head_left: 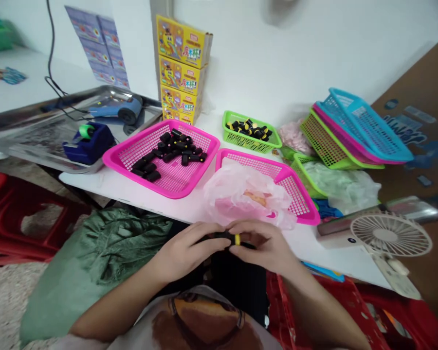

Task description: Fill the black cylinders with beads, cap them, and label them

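Observation:
Just beyond my lap, at the table's front edge, my left hand point(191, 248) is closed on a small black cylinder with a yellow band point(237, 239). The fingers of my right hand point(264, 243) pinch the same piece around its banded end, and both hands nearly meet over it. Fingertips hide much of the piece. Past my hands, a crumpled translucent plastic bag point(241, 192) lies in a pink basket point(302, 204). Another pink basket point(177, 189), to the left, holds several loose black cylinders point(180, 146).
Behind is a green basket point(248, 141) of black-and-yellow pieces. Yellow boxes point(180, 70) stand stacked by the wall. A blue tape dispenser point(89, 146) sits on a metal tray point(32, 141). Nested baskets point(368, 126) and a small fan point(390, 236) are at right.

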`<state>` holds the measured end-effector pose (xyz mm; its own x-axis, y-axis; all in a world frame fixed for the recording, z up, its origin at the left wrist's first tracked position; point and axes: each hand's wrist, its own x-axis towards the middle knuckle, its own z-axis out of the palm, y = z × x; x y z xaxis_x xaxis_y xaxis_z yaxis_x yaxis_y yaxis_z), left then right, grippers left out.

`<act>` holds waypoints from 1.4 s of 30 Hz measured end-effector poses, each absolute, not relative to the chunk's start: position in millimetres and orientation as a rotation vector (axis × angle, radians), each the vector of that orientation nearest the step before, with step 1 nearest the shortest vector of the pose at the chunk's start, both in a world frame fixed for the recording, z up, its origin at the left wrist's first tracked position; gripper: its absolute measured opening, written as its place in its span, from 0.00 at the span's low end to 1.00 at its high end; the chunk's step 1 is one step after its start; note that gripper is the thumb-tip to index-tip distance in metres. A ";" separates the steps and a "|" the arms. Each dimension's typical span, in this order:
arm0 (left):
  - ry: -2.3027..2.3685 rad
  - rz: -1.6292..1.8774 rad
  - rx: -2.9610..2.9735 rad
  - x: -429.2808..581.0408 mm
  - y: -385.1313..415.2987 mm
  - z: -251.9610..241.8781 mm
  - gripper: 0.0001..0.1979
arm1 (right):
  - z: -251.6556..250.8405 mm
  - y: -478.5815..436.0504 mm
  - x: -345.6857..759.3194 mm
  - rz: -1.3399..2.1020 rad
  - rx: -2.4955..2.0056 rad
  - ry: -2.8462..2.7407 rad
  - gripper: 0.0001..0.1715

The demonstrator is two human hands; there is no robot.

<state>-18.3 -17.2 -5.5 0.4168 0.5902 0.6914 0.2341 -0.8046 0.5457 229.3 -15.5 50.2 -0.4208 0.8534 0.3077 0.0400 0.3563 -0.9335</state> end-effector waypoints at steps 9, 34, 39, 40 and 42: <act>0.616 1.107 2.523 -44.4 -19.8 -16.2 0.13 | 99.1 144.9 302.4 0.541 -1.557 -1.826 0.22; 1.501 0.349 2.636 -163.6 187.5 9.7 0.13 | 114.4 76.7 331.7 0.494 -1.392 -2.198 0.18; 1.470 0.326 2.653 -158.1 193.6 0.0 0.27 | 108.6 50.6 358.4 0.551 -1.401 -2.172 0.13; 1.494 0.329 2.671 -151.6 188.6 6.3 0.30 | 106.8 47.3 363.4 0.553 -1.407 -2.126 0.12; 1.602 0.309 2.713 -132.4 171.5 27.5 0.31 | 101.9 38.6 368.5 0.502 -1.404 -2.022 0.09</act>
<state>-132.4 171.5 27.5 0.4689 0.8649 0.1793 0.8695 -0.4877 0.0783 368.5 38.6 101.9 -0.2435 0.9310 0.2719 0.6953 0.3630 -0.6202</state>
